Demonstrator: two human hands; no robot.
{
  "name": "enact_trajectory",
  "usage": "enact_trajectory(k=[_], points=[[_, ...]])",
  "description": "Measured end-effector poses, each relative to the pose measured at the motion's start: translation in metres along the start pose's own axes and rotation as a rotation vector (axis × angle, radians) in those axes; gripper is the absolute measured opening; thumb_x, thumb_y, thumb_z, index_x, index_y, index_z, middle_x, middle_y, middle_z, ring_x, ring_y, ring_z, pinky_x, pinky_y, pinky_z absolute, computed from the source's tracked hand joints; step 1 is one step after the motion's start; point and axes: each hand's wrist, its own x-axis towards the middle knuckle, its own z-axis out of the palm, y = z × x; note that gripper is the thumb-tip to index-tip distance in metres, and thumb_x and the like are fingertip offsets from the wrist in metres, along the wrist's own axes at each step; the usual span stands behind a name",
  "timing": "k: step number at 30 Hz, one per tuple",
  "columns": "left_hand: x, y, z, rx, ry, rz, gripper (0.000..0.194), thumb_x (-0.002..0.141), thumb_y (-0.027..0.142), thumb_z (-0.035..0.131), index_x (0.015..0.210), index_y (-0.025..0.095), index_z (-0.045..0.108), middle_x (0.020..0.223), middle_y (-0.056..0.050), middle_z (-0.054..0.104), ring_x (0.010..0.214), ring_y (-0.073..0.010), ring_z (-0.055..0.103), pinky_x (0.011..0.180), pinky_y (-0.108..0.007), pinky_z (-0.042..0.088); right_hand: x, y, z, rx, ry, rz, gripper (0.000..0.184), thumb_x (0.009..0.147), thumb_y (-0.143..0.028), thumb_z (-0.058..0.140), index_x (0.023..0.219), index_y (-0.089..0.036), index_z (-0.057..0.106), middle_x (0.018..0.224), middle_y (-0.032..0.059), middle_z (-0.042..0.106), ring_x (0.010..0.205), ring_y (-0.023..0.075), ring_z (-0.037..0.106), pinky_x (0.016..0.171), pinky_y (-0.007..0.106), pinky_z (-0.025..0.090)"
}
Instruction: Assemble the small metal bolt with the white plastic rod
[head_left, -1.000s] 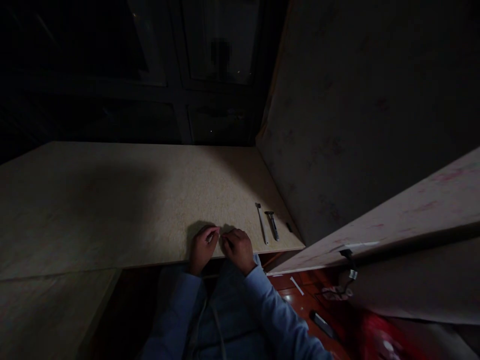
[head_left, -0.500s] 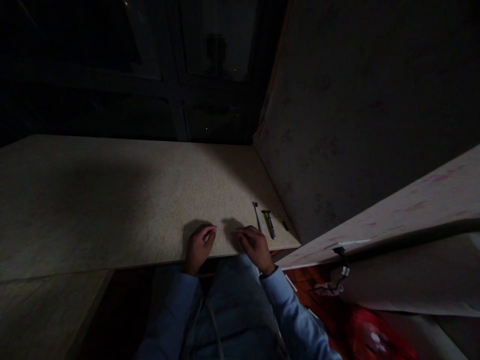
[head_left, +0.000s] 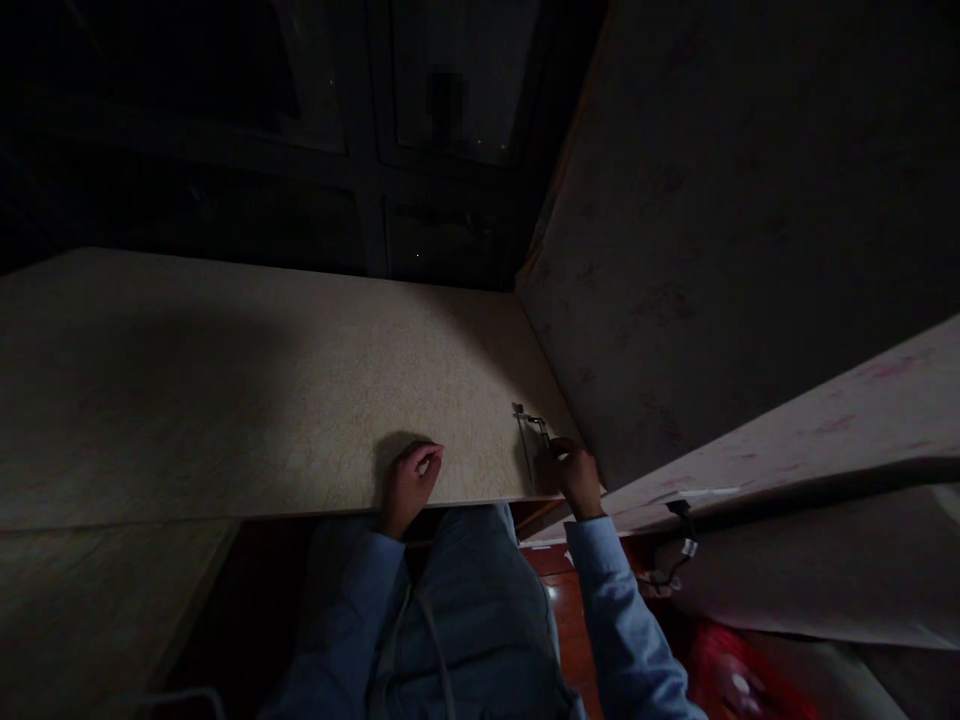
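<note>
My right hand [head_left: 577, 478] is at the right end of the pale marbled ledge [head_left: 315, 400], its fingers closed around the handle of a razor [head_left: 537, 423]. The razor's dark head points away from me, and the lower handle is hidden by the hand. Just left of it lies a toothbrush [head_left: 524, 445] with a dark head and thin light handle. My left hand [head_left: 411, 485] rests at the ledge's front edge, thumb and fingertips brought together in a loop, with nothing seen in them.
A patterned wall [head_left: 675, 330] borders the ledge on the right, and a dark window [head_left: 367, 150] stands behind it. Lower right are a black plug with a cord [head_left: 681, 510] and a red bag [head_left: 739, 670] on the floor.
My right hand has moved right, from beside the toothbrush onto the razor handle, and now covers the small dark piece by the wall. My left hand stays nearly in place.
</note>
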Motion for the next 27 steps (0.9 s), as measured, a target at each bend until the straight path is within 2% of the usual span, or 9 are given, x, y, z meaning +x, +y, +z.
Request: enact_trajectory(k=[2, 4, 8, 12, 14, 16, 20, 23, 27], points=[[0.000, 0.001, 0.001, 0.006, 0.000, -0.005, 0.017, 0.087, 0.025, 0.056, 0.088, 0.020, 0.073, 0.087, -0.006, 0.075, 0.081, -0.0174, 0.070, 0.074, -0.028, 0.056, -0.008, -0.011, 0.002, 0.125, 0.040, 0.014, 0.031, 0.081, -0.041, 0.058, 0.092, -0.016, 0.074, 0.084, 0.0110, 0.076, 0.059, 0.0196, 0.064, 0.057, 0.029, 0.045], [-0.001, 0.003, 0.002, 0.009, 0.002, -0.018, 0.016, 0.086, 0.023, 0.057, 0.088, 0.021, 0.073, 0.088, -0.007, 0.075, 0.081, -0.0175, 0.070, 0.075, -0.029, 0.056, -0.021, -0.026, 0.011, 0.291, 0.021, 0.005, 0.035, 0.079, -0.042, 0.058, 0.096, -0.015, 0.073, 0.082, 0.0093, 0.075, 0.056, 0.0180, 0.062, 0.054, 0.028, 0.046], [-0.002, 0.007, 0.004, -0.022, 0.001, -0.059, 0.016, 0.087, 0.029, 0.060, 0.086, 0.021, 0.073, 0.088, -0.006, 0.075, 0.083, -0.0183, 0.069, 0.079, -0.029, 0.055, -0.052, -0.068, 0.053, 0.543, -0.069, -0.065, 0.030, 0.080, -0.035, 0.060, 0.101, -0.017, 0.071, 0.081, 0.0052, 0.072, 0.060, 0.0163, 0.062, 0.056, 0.027, 0.049], [-0.002, 0.011, 0.002, -0.215, 0.082, -0.228, 0.033, 0.094, 0.044, 0.052, 0.094, 0.018, 0.072, 0.089, -0.007, 0.075, 0.082, -0.0187, 0.070, 0.078, -0.030, 0.056, -0.067, -0.108, 0.102, 0.651, -0.083, -0.086, 0.031, 0.080, -0.034, 0.063, 0.104, -0.015, 0.069, 0.086, 0.0060, 0.072, 0.071, 0.0175, 0.065, 0.068, 0.029, 0.054], [-0.002, 0.012, 0.000, -0.295, 0.114, -0.257, 0.035, 0.094, 0.047, 0.052, 0.105, 0.018, 0.069, 0.100, -0.009, 0.075, 0.091, -0.0200, 0.071, 0.083, -0.030, 0.056, -0.067, -0.124, 0.116, 0.660, -0.083, -0.105, 0.030, 0.083, -0.033, 0.062, 0.106, -0.016, 0.069, 0.090, 0.0077, 0.072, 0.076, 0.0185, 0.065, 0.071, 0.030, 0.054], [-0.001, 0.011, -0.002, -0.317, 0.119, -0.260, 0.037, 0.090, 0.049, 0.058, 0.110, 0.019, 0.068, 0.108, -0.009, 0.074, 0.100, -0.0216, 0.070, 0.087, -0.031, 0.055, -0.065, -0.135, 0.121, 0.638, -0.083, -0.188, 0.028, 0.086, -0.031, 0.060, 0.108, -0.017, 0.070, 0.095, 0.0093, 0.072, 0.083, 0.0200, 0.066, 0.076, 0.032, 0.054], [0.001, 0.009, -0.006, -0.340, 0.135, -0.298, 0.043, 0.088, 0.056, 0.057, 0.105, 0.019, 0.069, 0.098, -0.007, 0.074, 0.093, -0.0209, 0.069, 0.080, -0.029, 0.056, -0.066, -0.139, 0.118, 0.612, -0.152, -0.354, 0.029, 0.087, -0.028, 0.061, 0.113, -0.020, 0.070, 0.097, 0.0079, 0.071, 0.088, 0.0204, 0.065, 0.081, 0.033, 0.053], [0.001, 0.006, -0.009, -0.437, 0.151, -0.355, 0.048, 0.088, 0.056, 0.056, 0.113, 0.016, 0.068, 0.084, -0.004, 0.070, 0.076, -0.0160, 0.067, 0.066, -0.025, 0.054, -0.073, -0.129, 0.118, 0.675, -0.202, -0.349, 0.027, 0.089, -0.031, 0.061, 0.113, -0.021, 0.069, 0.100, 0.0079, 0.071, 0.091, 0.0205, 0.067, 0.083, 0.034, 0.055], [0.003, 0.004, -0.005, -0.619, 0.140, -0.431, 0.048, 0.088, 0.051, 0.057, 0.121, 0.016, 0.060, 0.070, 0.001, 0.063, 0.051, -0.0095, 0.057, 0.046, -0.020, 0.046, -0.081, -0.114, 0.123, 0.740, -0.196, -0.303, 0.026, 0.093, -0.035, 0.055, 0.111, -0.021, 0.069, 0.105, 0.0101, 0.071, 0.096, 0.0216, 0.068, 0.085, 0.036, 0.055]])
